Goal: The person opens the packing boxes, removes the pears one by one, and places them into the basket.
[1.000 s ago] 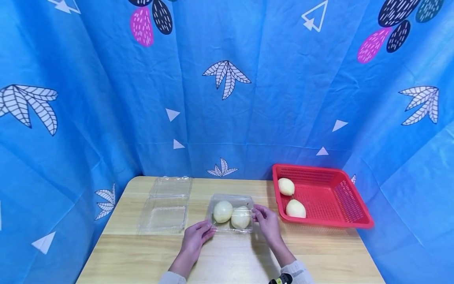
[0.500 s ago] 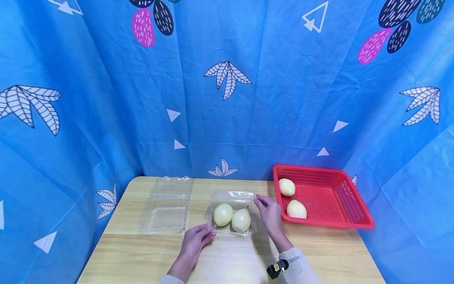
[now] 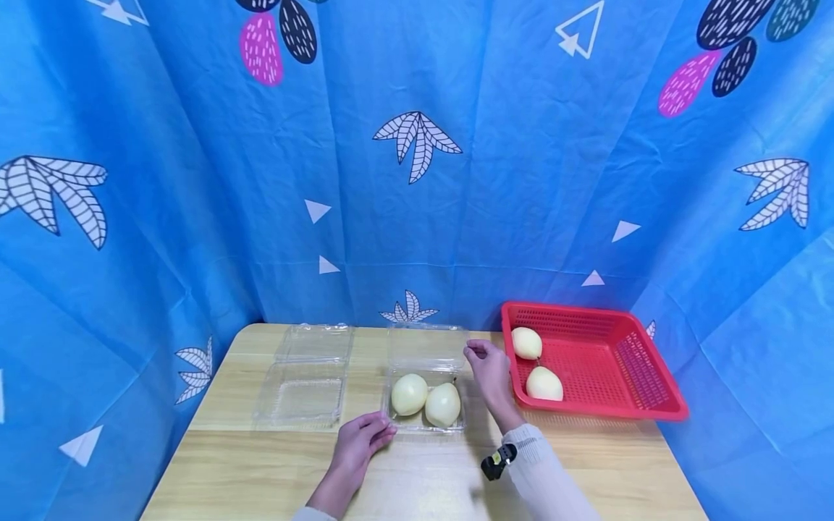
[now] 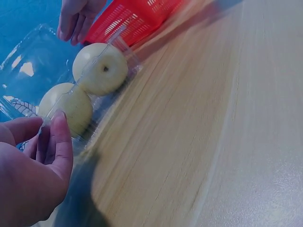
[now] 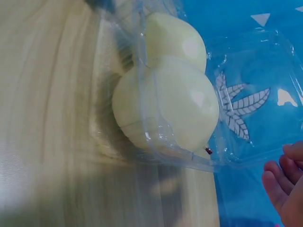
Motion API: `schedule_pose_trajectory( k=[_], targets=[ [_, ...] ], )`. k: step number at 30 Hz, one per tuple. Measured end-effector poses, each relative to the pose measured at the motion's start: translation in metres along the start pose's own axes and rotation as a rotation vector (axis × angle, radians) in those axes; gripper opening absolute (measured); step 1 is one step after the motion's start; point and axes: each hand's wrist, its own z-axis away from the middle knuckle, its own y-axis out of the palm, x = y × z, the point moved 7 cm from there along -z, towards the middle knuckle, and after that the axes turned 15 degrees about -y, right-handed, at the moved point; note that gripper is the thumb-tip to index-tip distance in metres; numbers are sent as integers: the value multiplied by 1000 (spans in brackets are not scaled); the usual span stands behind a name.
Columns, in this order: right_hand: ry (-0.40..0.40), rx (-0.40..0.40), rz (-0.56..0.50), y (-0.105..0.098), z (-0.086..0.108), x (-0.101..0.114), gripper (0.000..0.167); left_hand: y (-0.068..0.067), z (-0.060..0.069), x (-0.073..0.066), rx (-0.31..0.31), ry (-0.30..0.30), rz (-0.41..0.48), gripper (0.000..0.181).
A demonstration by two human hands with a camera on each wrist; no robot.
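In the head view, a clear plastic clamshell container (image 3: 426, 425) lies on the table with its lid (image 3: 426, 346) swung back. Two pale pears, a left one (image 3: 409, 394) and a right one (image 3: 443, 404), sit side by side in its base. The left hand (image 3: 357, 443) pinches the base's front left rim; the left wrist view shows the thumb and fingers (image 4: 60, 137) meeting at that edge. At the lid's right edge, the right hand (image 3: 491, 367) has thumb and fingers (image 5: 274, 182) curled about its side, partly cut off in the right wrist view.
A red perforated basket (image 3: 599, 362) stands at the right, holding two more pears (image 3: 526, 343) at its left side. Another opened clear container (image 3: 306, 391) lies on the left of the wooden table (image 3: 417, 481). Blue patterned cloth (image 3: 410, 231) hangs behind and at both sides.
The right hand has moved up and away from the person as the lid swung from over the pears to back behind them. The left hand keeps its place at the rim.
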Motion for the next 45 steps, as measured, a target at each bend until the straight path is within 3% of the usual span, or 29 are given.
schedule_pose_trajectory(
  k=[4,9,18,34,45],
  targets=[
    [29,11,-24,8,-6,-5,20,0,0,1,0,-3,1,49],
    [53,-35,-37,15,-7,-12,21,0,1,1,2,-5,6,48],
    [44,-84,8,25,-10,-20,21,2,5,0,23,5,4,47],
    [92,78,79,41,-7,-29,39,4,3,3,20,4,18,48],
    [122,133,109,46,0,-35,33,3,3,4,17,-10,16,47]
  ],
)
